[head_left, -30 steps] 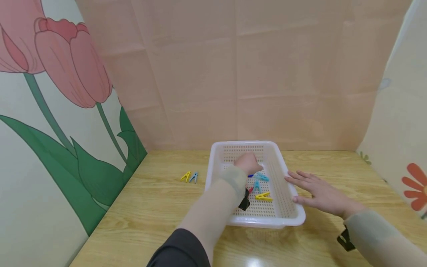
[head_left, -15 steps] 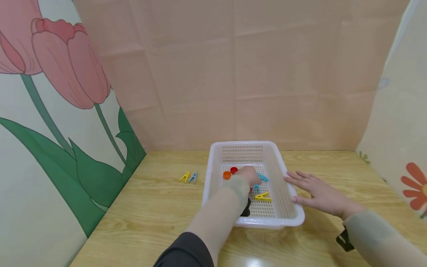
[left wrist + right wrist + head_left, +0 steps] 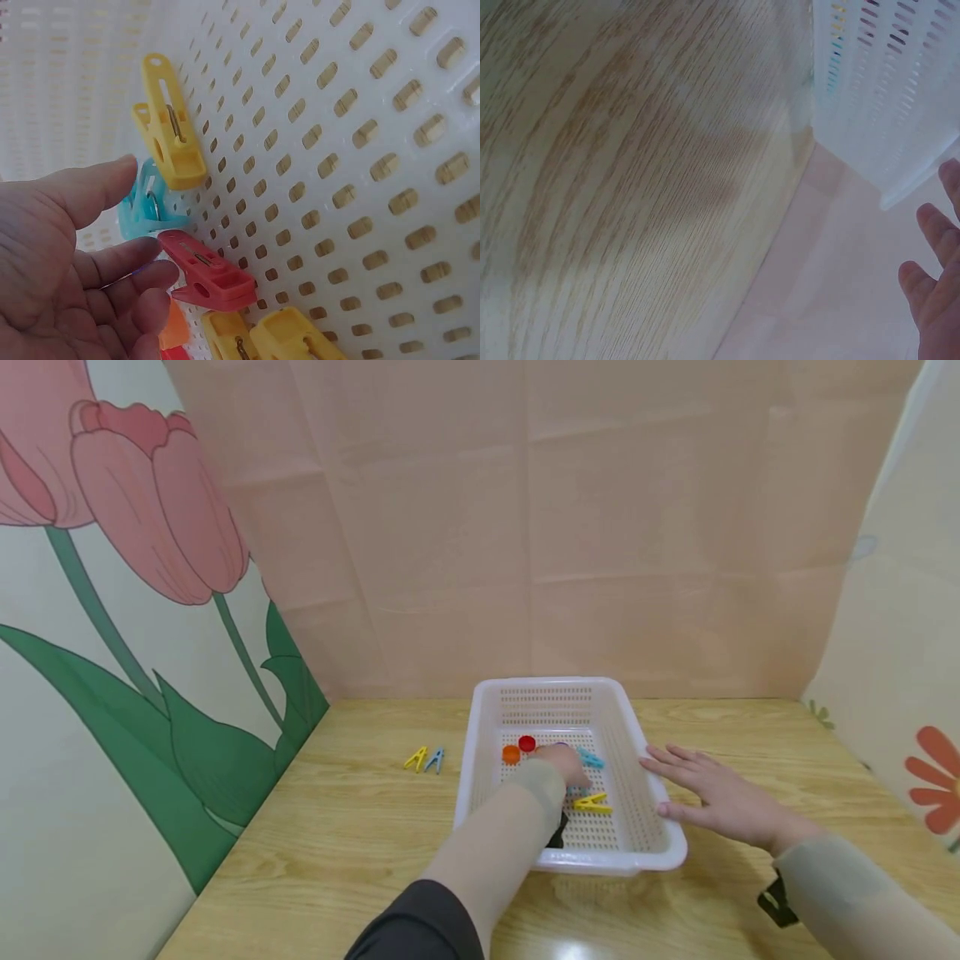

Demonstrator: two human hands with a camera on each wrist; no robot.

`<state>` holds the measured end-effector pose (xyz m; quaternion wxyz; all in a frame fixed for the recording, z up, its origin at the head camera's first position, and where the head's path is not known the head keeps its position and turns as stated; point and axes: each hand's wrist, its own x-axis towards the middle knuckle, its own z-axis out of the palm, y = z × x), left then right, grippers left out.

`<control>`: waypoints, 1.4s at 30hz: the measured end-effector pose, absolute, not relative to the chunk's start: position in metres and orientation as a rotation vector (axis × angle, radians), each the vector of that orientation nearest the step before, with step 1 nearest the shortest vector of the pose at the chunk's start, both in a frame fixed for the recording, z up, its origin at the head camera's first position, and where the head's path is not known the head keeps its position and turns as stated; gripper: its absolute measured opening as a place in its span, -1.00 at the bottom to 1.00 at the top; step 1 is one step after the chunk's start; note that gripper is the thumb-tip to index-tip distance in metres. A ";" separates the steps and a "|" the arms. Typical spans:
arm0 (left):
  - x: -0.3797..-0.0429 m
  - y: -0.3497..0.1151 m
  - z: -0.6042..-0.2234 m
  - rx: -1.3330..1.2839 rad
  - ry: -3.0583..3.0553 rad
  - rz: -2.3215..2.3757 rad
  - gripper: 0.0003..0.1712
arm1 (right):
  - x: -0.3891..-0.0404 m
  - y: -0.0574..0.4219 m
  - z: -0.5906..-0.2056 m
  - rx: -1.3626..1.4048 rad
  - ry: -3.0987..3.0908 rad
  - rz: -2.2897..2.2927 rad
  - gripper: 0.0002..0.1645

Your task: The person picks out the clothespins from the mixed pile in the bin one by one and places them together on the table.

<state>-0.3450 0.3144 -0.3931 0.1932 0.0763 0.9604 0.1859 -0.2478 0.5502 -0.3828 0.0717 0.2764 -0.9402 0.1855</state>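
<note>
My left hand (image 3: 562,764) reaches down into a white perforated plastic basket (image 3: 570,860). In the left wrist view, its thumb and forefinger are spread apart at a teal clothespin (image 3: 154,202). A red clothespin (image 3: 210,271) lies right by the forefinger tip, and a yellow clothespin (image 3: 171,124) lies just past the teal one. More yellow clothespins (image 3: 296,336) are at the bottom of that view. On the basket's right side, my right hand (image 3: 712,793) rests with its fingers extended at the rim. Further light-blue clothespins (image 3: 591,758) lie beyond the left hand.
A red round cap-like piece (image 3: 527,743) and an orange one (image 3: 511,754) lie in the basket's left part. Outside it, a yellow clothespin (image 3: 416,758) and a blue clothespin (image 3: 434,761) stand side by side on the wooden table (image 3: 322,843).
My left hand has moved nearer and lower inside the basket, uncovering the red and orange round pieces. The right hand has stayed at the rim.
</note>
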 end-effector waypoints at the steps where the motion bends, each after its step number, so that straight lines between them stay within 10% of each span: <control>1: -0.344 0.314 -0.392 0.209 2.691 0.524 -0.63 | -0.248 0.550 -0.383 0.831 -2.825 0.555 -0.21; 42: -0.355 0.316 -0.410 0.206 2.700 0.502 -0.68 | -0.246 0.549 -0.382 0.821 -2.833 0.586 -0.22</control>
